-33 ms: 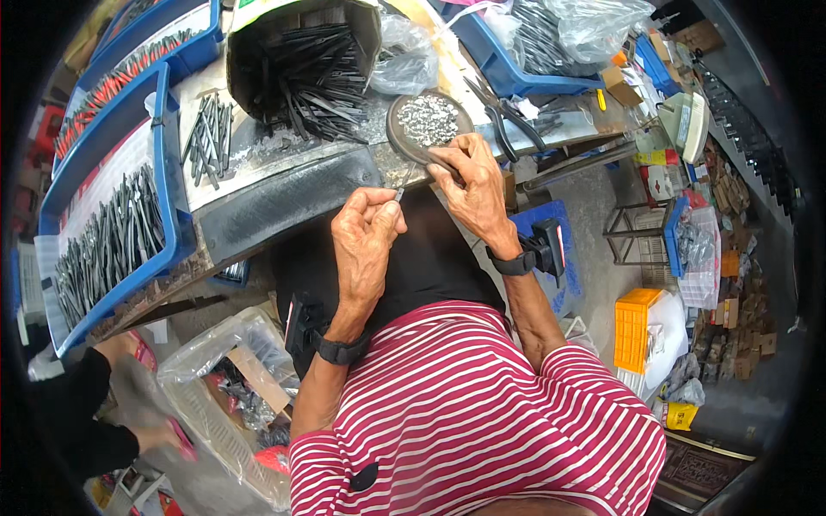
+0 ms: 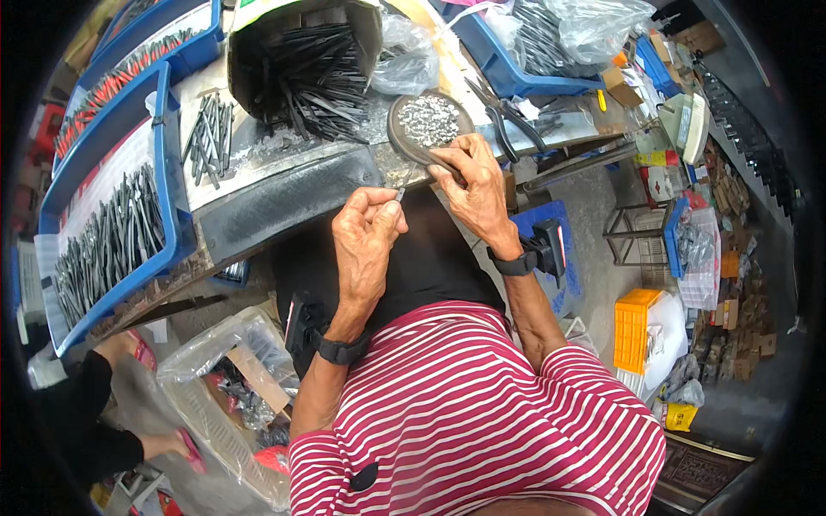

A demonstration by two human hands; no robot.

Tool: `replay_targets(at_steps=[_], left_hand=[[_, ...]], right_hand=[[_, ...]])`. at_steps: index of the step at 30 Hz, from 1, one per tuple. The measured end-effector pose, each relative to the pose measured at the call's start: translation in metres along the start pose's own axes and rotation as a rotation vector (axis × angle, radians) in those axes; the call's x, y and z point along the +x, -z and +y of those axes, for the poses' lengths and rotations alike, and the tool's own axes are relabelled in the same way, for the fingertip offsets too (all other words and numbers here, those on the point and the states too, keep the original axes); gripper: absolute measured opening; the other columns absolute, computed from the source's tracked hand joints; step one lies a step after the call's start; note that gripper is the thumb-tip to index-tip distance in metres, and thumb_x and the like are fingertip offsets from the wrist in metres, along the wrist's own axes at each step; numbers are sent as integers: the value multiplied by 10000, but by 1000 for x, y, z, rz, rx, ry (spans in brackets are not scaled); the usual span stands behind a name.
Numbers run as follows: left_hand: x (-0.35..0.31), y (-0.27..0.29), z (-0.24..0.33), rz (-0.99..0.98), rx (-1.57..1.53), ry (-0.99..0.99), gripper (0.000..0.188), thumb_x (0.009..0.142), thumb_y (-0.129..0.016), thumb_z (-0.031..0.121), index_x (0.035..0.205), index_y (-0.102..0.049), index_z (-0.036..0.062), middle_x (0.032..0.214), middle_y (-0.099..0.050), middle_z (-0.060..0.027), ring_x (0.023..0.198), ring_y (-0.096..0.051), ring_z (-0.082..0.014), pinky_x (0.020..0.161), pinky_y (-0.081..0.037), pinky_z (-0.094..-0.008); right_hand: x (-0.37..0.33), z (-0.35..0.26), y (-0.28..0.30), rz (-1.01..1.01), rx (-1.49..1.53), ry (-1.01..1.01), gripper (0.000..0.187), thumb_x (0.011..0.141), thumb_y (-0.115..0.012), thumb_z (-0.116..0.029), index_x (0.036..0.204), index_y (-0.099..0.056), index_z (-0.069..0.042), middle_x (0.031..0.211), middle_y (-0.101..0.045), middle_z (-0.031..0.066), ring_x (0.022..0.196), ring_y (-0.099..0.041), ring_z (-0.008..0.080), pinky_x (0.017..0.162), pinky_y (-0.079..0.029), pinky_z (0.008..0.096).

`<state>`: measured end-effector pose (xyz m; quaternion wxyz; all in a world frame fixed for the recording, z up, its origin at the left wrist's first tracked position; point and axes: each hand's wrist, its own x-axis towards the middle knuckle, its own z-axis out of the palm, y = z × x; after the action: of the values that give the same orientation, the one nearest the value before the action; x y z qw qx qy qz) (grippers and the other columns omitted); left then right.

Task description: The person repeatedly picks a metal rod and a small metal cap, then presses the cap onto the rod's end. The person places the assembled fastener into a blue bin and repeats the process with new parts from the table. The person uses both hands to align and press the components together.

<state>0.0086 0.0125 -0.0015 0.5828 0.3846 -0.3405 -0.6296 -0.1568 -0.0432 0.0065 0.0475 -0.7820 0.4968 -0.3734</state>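
My left hand (image 2: pixel 368 236) is closed, thumb against index finger, pinching a small thin grey metal piece (image 2: pixel 400 195) just off the table's front edge. Beside the dish's near right rim, my right hand (image 2: pixel 473 185) is closed on a dark slender piece (image 2: pixel 449 167); its full shape is hidden by the fingers. The round brown dish (image 2: pixel 397 138) holds a heap of small silvery parts (image 2: pixel 429 119). To its left, a tipped container (image 2: pixel 243 64) lies with many dark thin strips (image 2: pixel 323 82) spilling out of its mouth.
Black-handled pliers (image 2: pixel 508 129) lie right of the dish. A blue bin (image 2: pixel 183 215) of dark strips stands at the left, a loose strip pile (image 2: pixel 206 142) beside it. Another blue bin (image 2: pixel 516 82) sits at the back right. A plastic-lined crate (image 2: pixel 185 378) is on the floor.
Both my hands stay nearly where they were. At the lower left, another person's foot in a pink sandal has shifted slightly right and down.
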Motion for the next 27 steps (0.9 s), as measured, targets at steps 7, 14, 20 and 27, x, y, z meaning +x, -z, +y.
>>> replay_targets(at_steps=[7,14,20,27], left_hand=[[3,1,2,-57,-127,99,142,887,-525,75,986,-511,-26,686,-539,-47,503,-360,-28,436,-250,-158],[5,-1,3,-73,-221,141,156,869,-518,42,999,-511,-43,677,-531,-51,503,-356,-26,431,-249,-162],[5,-2,3,-74,-231,121,145,879,-512,46,999,-504,-37,696,-538,-59,509,-370,-31,436,-270,-161],[5,-1,3,-48,-202,101,126,899,-503,59,999,-501,-15,721,-546,-65,521,-391,-35,443,-293,-161]], right_hand=[[1,4,2,-47,144,-88,155,709,-670,-11,850,-610,14,812,-542,99,796,-539,223,696,-432,305],[8,6,5,-124,127,-81,112,729,-659,-19,795,-573,10,763,-530,58,718,-513,182,645,-414,291],[12,7,6,-158,153,-114,90,763,-632,-42,787,-562,9,728,-511,48,687,-498,154,612,-402,283],[9,-14,9,-80,422,-367,94,818,-612,-76,793,-575,7,647,-530,7,563,-478,78,507,-378,233]])
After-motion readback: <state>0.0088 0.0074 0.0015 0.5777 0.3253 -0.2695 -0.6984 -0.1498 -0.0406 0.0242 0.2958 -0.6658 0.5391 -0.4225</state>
